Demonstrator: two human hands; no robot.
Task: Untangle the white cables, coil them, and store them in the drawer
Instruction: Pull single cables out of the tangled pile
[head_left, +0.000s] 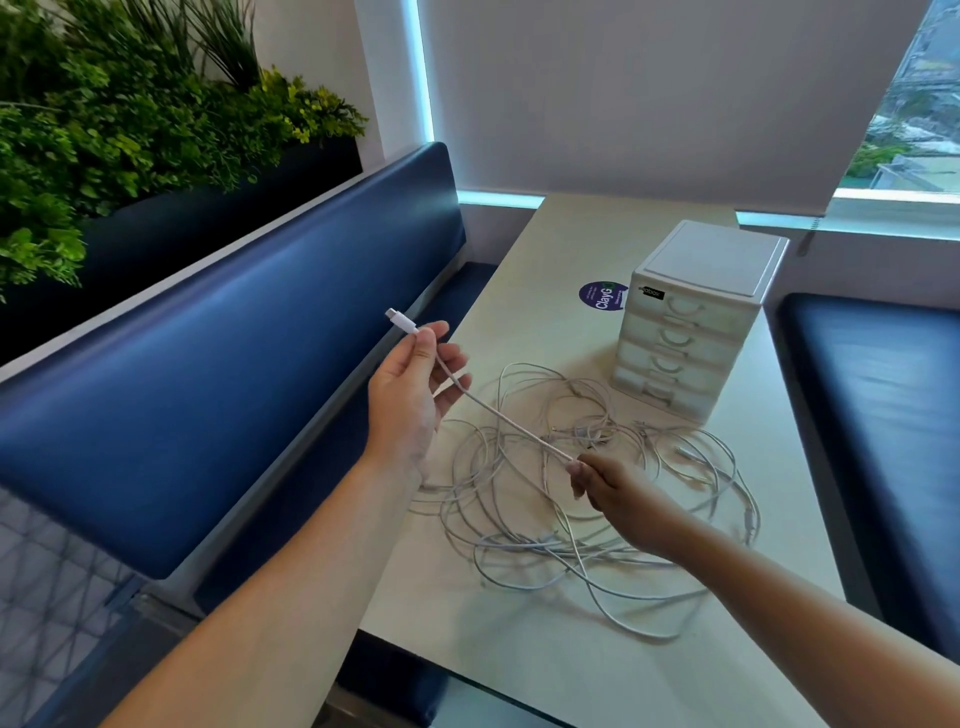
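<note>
A tangle of cables (571, 525) sprawls over the middle of the table (519, 665) and reaches just beside the drawer box (696, 322), so loops lie close in front of the shut drawer fronts. Bare tabletop shows along the near edge and at the far left, around a round sticker (601, 296). One cable (509, 421) runs taut between the left hand (410, 384) and the right hand (618, 499), crossing above the tangle's left part. A blue bench back (234, 389) walls in the left side; a second bench (883, 395) flanks the right.
</note>
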